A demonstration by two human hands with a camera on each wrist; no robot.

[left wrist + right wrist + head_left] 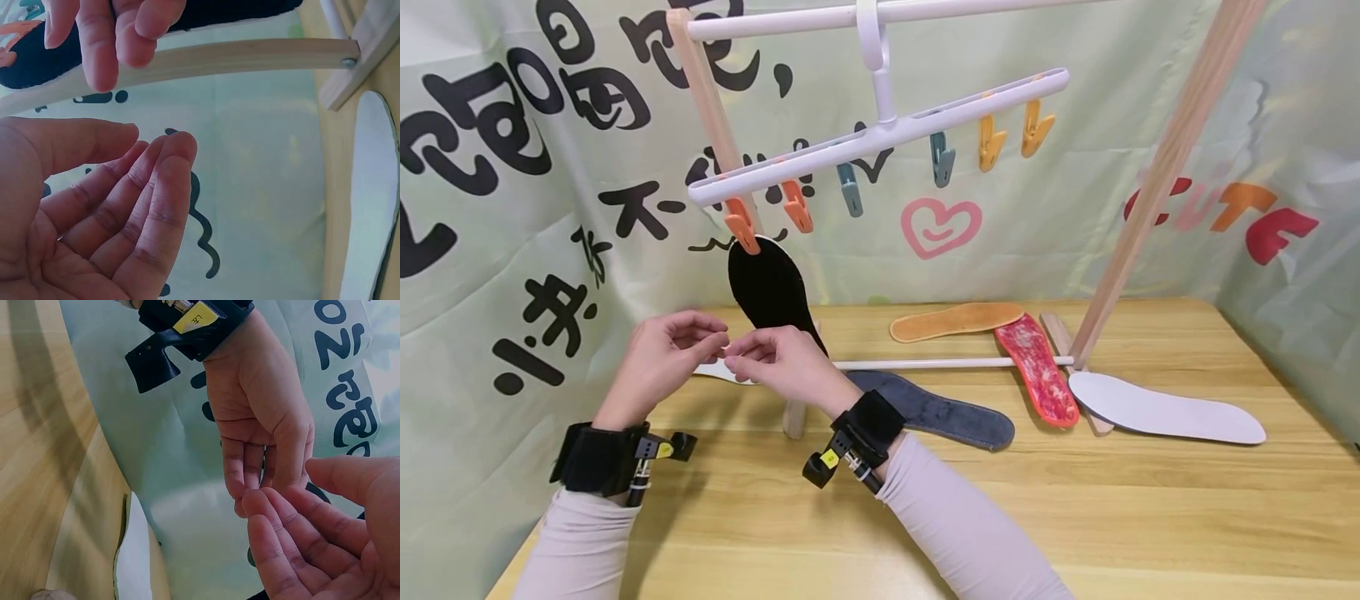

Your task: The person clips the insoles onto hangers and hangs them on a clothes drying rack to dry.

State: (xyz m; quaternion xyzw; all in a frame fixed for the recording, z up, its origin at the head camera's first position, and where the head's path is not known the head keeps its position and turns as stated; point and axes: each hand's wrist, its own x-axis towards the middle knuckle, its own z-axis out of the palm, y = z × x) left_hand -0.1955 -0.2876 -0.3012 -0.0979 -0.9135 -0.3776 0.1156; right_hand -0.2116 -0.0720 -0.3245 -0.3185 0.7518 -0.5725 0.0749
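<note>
My left hand (658, 358) and right hand (792, 363) are raised close together above the left part of the table. In both wrist views their fingers are loosely bent, with nothing visible between fingers and thumb. Just behind the right hand, a black insole (767, 287) hangs from the leftmost orange clip (742, 227) of a white clip hanger (880, 136). Its lower end passes behind the right hand. Below the hands lies a white insole (374, 194), mostly hidden in the head view.
Several clips hang unloaded along the tilted hanger. Its stand has wooden posts (1157, 183) and a low white crossbar (925, 364). Around the crossbar lie a dark grey insole (940, 410), a tan one (955, 322), a red one (1037, 371) and another white one (1165, 410).
</note>
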